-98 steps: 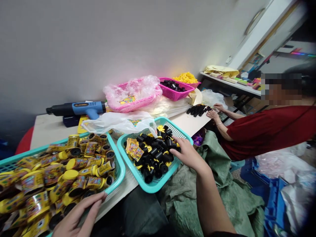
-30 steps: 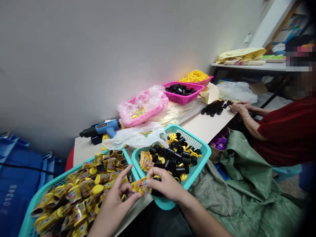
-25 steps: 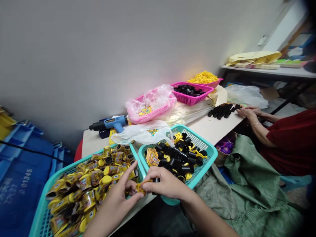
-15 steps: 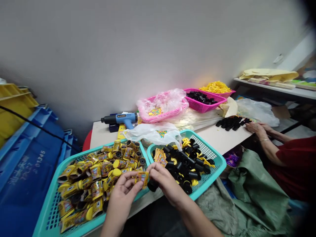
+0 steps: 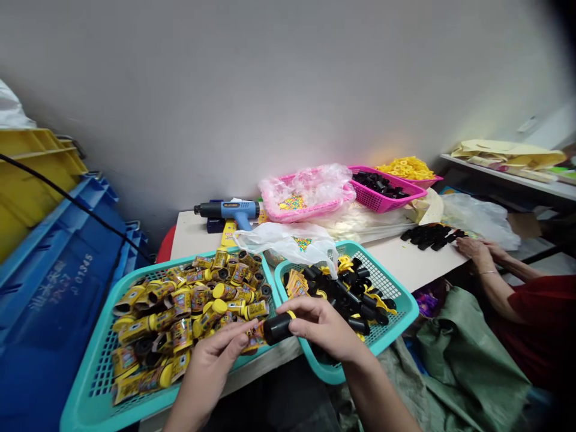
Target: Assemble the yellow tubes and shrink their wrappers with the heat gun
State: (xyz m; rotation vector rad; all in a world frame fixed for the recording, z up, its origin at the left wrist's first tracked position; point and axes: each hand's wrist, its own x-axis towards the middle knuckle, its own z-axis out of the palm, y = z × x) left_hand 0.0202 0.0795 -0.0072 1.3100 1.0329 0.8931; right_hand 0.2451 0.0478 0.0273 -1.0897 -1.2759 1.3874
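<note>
My right hand [image 5: 324,330] grips a small black canister [image 5: 276,328] lying sideways between the two teal baskets. My left hand [image 5: 216,357] pinches a yellow printed label sleeve [image 5: 254,339] at the canister's open end. The left teal basket [image 5: 94,396] holds several canisters wrapped in yellow labels. The right teal basket [image 5: 396,294] holds several bare black canisters, yellow caps and a stack of flat yellow labels [image 5: 297,283].
A blue heat gun [image 5: 229,211] lies at the table's back. Pink baskets [image 5: 382,195] hold candy, black canisters and yellow rings. A clear plastic bag [image 5: 283,240] lies mid-table. Another person's hands [image 5: 477,247] rest by a row of black canisters. Blue and yellow crates [image 5: 49,264] stand left.
My right hand took a black canister from the right basket and met my left hand holding a label. The label now sits at the canister's end. The view swung left.
</note>
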